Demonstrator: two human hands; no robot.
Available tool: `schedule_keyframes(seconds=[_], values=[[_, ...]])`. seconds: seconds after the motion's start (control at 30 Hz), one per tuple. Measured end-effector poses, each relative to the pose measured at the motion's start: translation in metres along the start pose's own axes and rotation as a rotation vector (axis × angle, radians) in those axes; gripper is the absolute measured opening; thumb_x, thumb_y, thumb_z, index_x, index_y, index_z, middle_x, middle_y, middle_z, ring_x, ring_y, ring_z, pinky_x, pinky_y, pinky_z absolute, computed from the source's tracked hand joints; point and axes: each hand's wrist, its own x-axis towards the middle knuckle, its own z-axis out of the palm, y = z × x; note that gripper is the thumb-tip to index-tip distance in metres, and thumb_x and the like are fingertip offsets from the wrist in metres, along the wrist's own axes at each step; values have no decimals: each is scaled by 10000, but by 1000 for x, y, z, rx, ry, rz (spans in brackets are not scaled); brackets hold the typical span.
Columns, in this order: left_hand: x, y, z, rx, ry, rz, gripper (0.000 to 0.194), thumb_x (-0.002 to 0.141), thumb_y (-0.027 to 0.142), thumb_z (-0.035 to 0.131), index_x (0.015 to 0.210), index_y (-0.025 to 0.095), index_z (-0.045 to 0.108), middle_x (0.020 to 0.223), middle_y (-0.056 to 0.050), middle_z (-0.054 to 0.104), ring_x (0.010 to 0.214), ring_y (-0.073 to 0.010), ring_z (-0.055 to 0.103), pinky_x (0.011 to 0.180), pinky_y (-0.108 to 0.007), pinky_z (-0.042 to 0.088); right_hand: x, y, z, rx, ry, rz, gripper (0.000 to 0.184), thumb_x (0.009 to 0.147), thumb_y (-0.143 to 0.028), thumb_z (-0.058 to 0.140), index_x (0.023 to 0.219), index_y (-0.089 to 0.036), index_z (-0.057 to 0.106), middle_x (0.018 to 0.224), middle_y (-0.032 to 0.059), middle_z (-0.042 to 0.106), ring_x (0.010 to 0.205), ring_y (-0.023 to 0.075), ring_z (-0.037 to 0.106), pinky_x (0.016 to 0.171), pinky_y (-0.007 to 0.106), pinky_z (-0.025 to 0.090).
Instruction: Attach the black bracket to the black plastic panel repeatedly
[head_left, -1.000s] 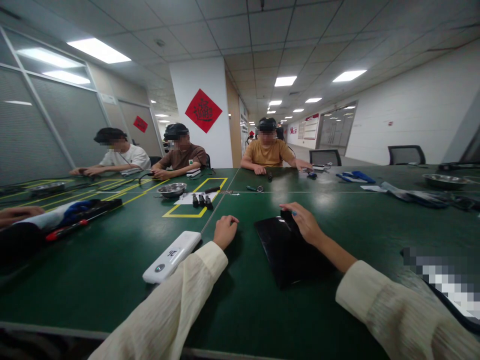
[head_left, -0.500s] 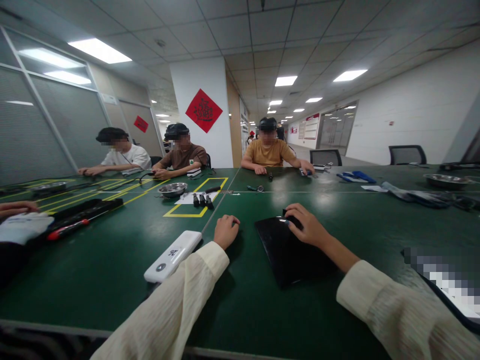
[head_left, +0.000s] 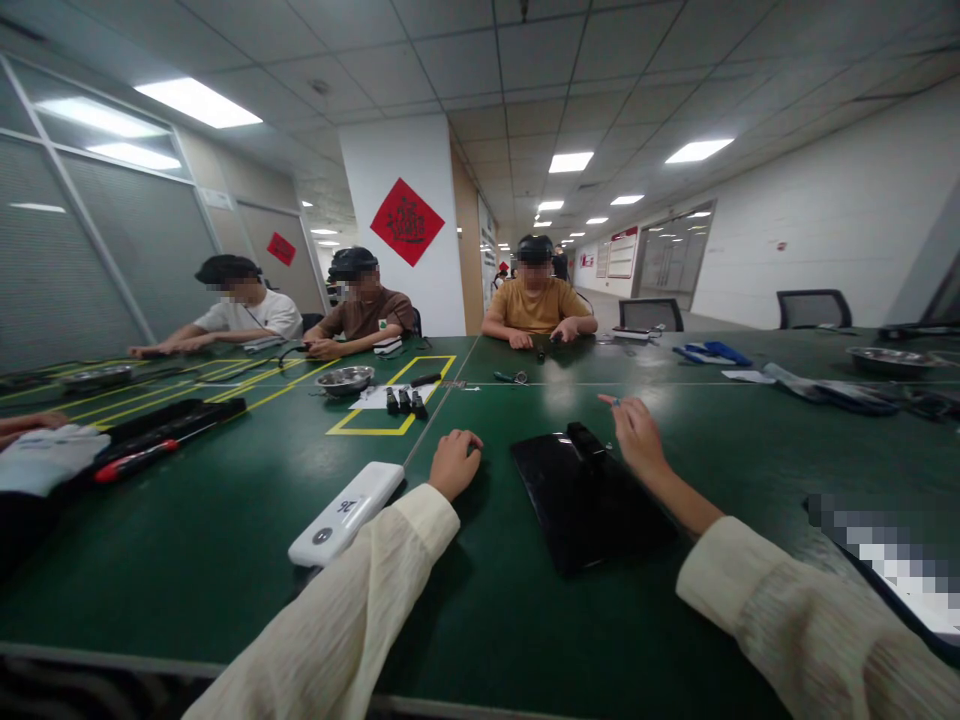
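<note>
A flat black glossy device [head_left: 585,505] lies on the green table [head_left: 225,560] in front of me, with a small black piece [head_left: 586,437] at its far edge. My right hand [head_left: 637,435] hovers just right of that piece, fingers pinched on a tiny bluish object I cannot make out. My left hand [head_left: 455,462] rests as a loose fist on the table, left of the device. A white power bank [head_left: 345,512] lies further left.
Three people sit across the table at their own tools. Between us are a metal bowl [head_left: 344,378], small black parts [head_left: 403,401] in a yellow-taped square, and a small tool [head_left: 510,377]. Another person's hand [head_left: 30,425] and a red-handled screwdriver [head_left: 135,460] are at the left.
My right hand lifted off the black piece at the device's far edge and moved right and up, uncovering it. My left hand stayed put.
</note>
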Motion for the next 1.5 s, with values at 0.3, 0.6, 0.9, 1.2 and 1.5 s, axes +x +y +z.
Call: schedule_keyframes(seconds=[0.3, 0.6, 0.9, 1.2, 1.5], values=[[1, -4, 4, -33, 19, 35, 170, 742, 134, 446, 836, 178, 581, 952, -73, 568, 953, -214, 515, 884, -364, 385, -3, 60, -3, -511, -461, -65, 247, 777, -249, 515, 885, -179, 726, 895, 92, 663, 858, 200, 587, 779, 301, 426], [-3, 13, 6, -446, 310, 36, 257, 803, 189, 422, 1054, 157, 468, 927, -58, 514, 842, -159, 514, 840, -324, 413, 9, 0, -11, -385, 104, -217, 233, 823, -291, 516, 868, -210, 729, 812, 70, 657, 806, 203, 543, 760, 336, 400], [-40, 82, 17, -1143, 149, 30, 376, 862, 494, 346, 927, 181, 542, 703, 4, 477, 620, -116, 444, 586, -234, 379, -28, -105, 3, -387, 153, -692, 156, 810, -287, 593, 897, -365, 696, 1033, -17, 647, 1026, 183, 498, 880, 360, 251], [-53, 91, 8, -1023, 91, 217, 413, 891, 501, 287, 889, 177, 542, 805, -37, 526, 732, -150, 464, 709, -267, 397, -50, -103, 16, -488, 117, -742, 181, 830, -266, 564, 876, -395, 683, 1085, -60, 655, 1124, 182, 452, 931, 376, 182], [-52, 86, 4, -872, 115, 320, 328, 903, 413, 308, 854, 165, 518, 839, -53, 521, 778, -159, 465, 764, -277, 387, -53, -105, 15, -430, 98, -617, 210, 821, -296, 576, 947, -430, 676, 1102, -27, 637, 1130, 223, 443, 918, 404, 208]])
